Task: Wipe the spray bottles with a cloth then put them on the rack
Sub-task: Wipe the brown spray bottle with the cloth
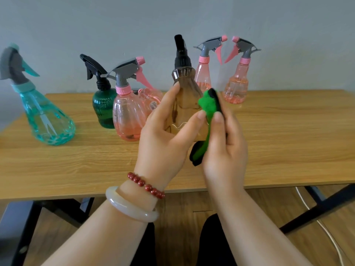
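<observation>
Brown bottle [184,93] in left hand [163,135] partly hides pink bottle [202,73] behind.

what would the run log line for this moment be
step: wiping | left hand: holds brown bottle above table | right hand: holds green cloth against brown bottle | other bottles: on table

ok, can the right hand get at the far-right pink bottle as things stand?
Probably, path-wise: only bare table lies between the right hand and the far-right pink bottle. But it holds the green cloth against the brown bottle, so the cloth must go first.
</observation>
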A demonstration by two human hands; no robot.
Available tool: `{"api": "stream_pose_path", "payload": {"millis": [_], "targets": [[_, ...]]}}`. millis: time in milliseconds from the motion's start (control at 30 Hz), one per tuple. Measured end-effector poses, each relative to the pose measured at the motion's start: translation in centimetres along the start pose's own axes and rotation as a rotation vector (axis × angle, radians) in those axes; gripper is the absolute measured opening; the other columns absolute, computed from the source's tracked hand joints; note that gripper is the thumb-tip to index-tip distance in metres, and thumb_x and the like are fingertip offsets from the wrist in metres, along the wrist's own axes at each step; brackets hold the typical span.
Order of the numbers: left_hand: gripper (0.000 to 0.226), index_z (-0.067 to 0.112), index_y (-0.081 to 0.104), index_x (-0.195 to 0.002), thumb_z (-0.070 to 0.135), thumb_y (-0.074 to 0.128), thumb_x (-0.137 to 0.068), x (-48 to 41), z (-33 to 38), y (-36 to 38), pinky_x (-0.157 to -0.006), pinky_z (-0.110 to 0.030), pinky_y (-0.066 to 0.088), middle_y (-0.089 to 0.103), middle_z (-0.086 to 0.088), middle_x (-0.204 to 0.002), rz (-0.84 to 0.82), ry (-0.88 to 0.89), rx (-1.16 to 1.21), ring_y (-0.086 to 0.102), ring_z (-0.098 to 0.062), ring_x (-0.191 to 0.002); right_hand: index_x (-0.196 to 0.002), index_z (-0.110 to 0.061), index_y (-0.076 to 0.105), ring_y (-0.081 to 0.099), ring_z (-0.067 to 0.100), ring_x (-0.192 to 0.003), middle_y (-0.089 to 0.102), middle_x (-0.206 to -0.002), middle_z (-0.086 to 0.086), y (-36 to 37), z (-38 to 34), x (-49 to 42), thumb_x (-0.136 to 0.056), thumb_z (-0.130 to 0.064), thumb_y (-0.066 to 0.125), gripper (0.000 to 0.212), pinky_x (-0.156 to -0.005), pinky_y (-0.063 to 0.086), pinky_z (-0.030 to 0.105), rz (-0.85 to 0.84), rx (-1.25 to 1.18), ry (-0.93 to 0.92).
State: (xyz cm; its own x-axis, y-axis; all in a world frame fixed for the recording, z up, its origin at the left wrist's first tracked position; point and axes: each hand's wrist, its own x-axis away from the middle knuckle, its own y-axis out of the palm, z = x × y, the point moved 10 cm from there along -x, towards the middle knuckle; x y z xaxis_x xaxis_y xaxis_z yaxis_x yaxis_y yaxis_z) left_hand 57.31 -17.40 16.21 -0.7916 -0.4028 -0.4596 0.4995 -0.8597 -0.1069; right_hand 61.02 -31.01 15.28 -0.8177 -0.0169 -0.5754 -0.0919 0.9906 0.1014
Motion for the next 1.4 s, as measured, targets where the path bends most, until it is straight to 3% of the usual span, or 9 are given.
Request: {"api": "stream_pose_path", "payload": {"millis": [100,333,467,633,800,1000,1200,1300,1400], "targets": [[0.067,0.03,0.046,-0.145,0.045,0.073,-0.085,0.4,-0.5,-0.1,-0.108,-0.027,0.043,0.057,0.021,-0.135,0.033,-0.021,-0.002,0.048,0.007,-0.128,-0.132,-0.032,0.06,0.056,0.006,-0.124,0.064,-0.129,-0.013,-0.4,3.2,-0.1,-0.098,-0.041,0.042,0.04,-0.107,0.045,0.04,0.071,-0.179,0.264],[0.052,0.021,0.049,-0.142,0.022,0.066,-0.093,0.1,-1.3,-0.3,-0.079,0.005,0.036,0.048,0.06,-0.086,0.066,-0.053,-0.007,0.045,0.035,-0.094,-0.134,-0.024,0.052,0.05,0.003,-0.13,0.058,-0.134,-0.011,1.2,-0.7,1.1,-0.105,-0.021,0.038,0.033,-0.106,0.042,0.023,-0.025,0.086,-0.126],[0.057,0.031,0.049,-0.142,0.033,0.07,-0.089,0.4,-1.3,-0.7,-0.101,-0.015,0.042,0.056,0.039,-0.116,0.079,-0.016,-0.029,0.048,0.018,-0.119,-0.123,-0.035,0.063,0.06,0.005,-0.117,0.068,-0.12,-0.013,0.1,4.2,0.0,-0.101,-0.039,0.043,0.03,-0.105,0.047,0.041,0.077,-0.127,0.336],[0.061,0.035,0.05,-0.141,0.043,0.068,-0.084,0.1,-0.9,-0.7,-0.103,-0.012,0.036,0.047,0.053,-0.11,0.089,0.009,-0.065,0.043,0.018,-0.124,-0.134,-0.03,0.051,0.049,-0.001,-0.129,0.057,-0.133,-0.018,1.1,-0.6,1.2,-0.105,-0.024,0.037,0.033,-0.105,0.041,0.022,-0.051,0.012,-0.032],[0.065,0.042,0.046,-0.141,0.053,0.067,-0.081,0.8,-0.9,-0.5,-0.107,-0.03,0.044,0.055,0.024,-0.13,0.071,0.007,-0.069,0.048,0.004,-0.128,-0.117,-0.042,0.065,0.059,0.004,-0.119,0.067,-0.122,-0.016,-0.2,4.9,0.3,-0.098,-0.044,0.045,0.027,-0.107,0.045,0.041,0.067,-0.2,0.403],[0.053,0.033,0.05,-0.141,0.032,0.068,-0.091,-0.1,-1.4,-0.6,-0.094,-0.006,0.035,0.049,0.056,-0.099,0.086,-0.018,-0.065,0.044,0.026,-0.111,-0.136,-0.029,0.046,0.043,-0.001,-0.135,0.05,-0.138,-0.019,1.4,-1.8,1.1,-0.106,-0.018,0.036,0.033,-0.107,0.036,0.015,-0.12,0.115,-0.175],[0.049,0.036,0.049,-0.138,0.032,0.067,-0.092,0.5,-1.5,-0.5,-0.102,-0.016,0.041,0.055,0.044,-0.119,0.082,-0.045,0.124,0.047,0.018,-0.122,-0.124,-0.036,0.063,0.064,0.014,-0.114,0.069,-0.121,-0.005,1.2,5.6,0.7,-0.101,-0.042,0.045,0.03,-0.105,0.047,0.044,0.031,-0.34,0.594],[0.057,0.039,0.043,-0.139,0.047,0.06,-0.085,0.6,-1.5,-0.3,-0.11,-0.037,0.043,0.053,0.017,-0.14,0.06,-0.043,0.178,0.049,0.0,-0.131,-0.121,-0.035,0.063,0.068,0.016,-0.108,0.071,-0.116,-0.004,1.5,4.8,0.6,-0.103,-0.039,0.045,0.026,-0.096,0.052,0.042,0.003,-0.366,0.574],[0.069,0.035,0.033,-0.149,0.054,0.057,-0.087,0.1,-0.6,0.3,-0.101,-0.015,0.042,0.05,0.032,-0.13,-0.029,-0.042,0.045,0.047,0.015,-0.123,-0.108,-0.045,0.063,0.067,0.007,-0.107,0.071,-0.112,-0.013,0.5,3.5,0.3,-0.102,-0.042,0.044,0.02,-0.093,0.051,0.034,0.068,-0.276,0.451]]}}
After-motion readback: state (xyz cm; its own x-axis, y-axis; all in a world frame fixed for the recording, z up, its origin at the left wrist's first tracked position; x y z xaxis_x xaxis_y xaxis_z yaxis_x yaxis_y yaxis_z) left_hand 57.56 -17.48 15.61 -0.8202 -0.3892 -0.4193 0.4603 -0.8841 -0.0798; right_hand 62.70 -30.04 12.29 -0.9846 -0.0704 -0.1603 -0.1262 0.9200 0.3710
